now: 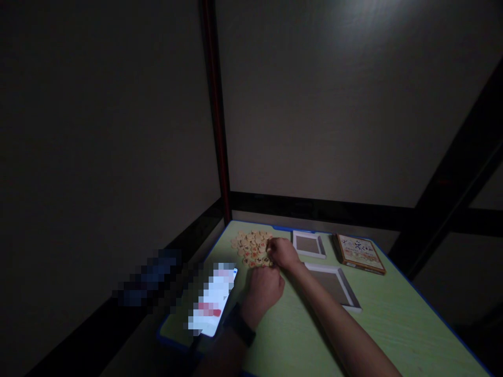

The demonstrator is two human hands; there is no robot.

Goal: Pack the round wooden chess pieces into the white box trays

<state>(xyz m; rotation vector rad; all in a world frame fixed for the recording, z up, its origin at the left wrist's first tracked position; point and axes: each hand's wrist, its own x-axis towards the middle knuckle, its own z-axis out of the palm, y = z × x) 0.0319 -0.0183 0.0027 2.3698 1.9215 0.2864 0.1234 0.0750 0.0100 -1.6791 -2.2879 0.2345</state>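
Observation:
A spread of round wooden Chinese chess pieces (251, 242) with red and dark characters lies at the far left of the green table, some overlapping. My right hand (283, 253) is closed at the right edge of the pieces, its fingers curled down; what is in them is hidden. At the near edge of the pieces is my left hand (264, 287), with a dark watch (242, 325) on its wrist. Its fingers are curled under the back of the hand, and anything they hold is out of sight.
A lit phone (214, 306) lies left of my left wrist. Two shallow white box trays, the far tray (309, 244) and the near tray (341, 285), rest right of my hands, the near one partly behind my forearm. A printed box (359, 253) lies at the right; walls stand behind the table (396, 319).

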